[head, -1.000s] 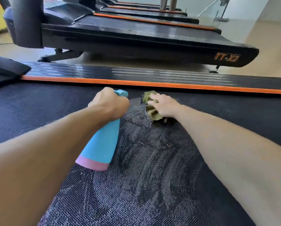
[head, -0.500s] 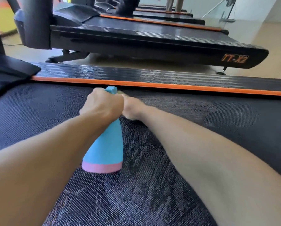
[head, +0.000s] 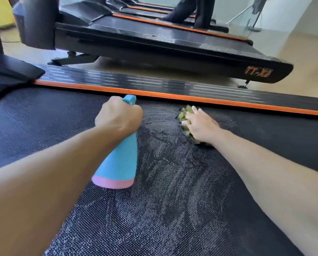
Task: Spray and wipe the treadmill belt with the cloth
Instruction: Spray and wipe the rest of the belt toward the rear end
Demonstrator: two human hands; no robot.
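Gripping the spray bottle (head: 120,159) in our left hand (head: 117,117) at mid-frame, we press the cloth (head: 184,115) onto the belt (head: 173,182) with our right hand (head: 200,126), its fingers spread flat.

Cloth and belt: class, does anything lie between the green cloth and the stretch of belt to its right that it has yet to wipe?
Nothing visible does. The right hand presses the cloth on the belt, bare to its right. The spray bottle, in the left hand, stands left.
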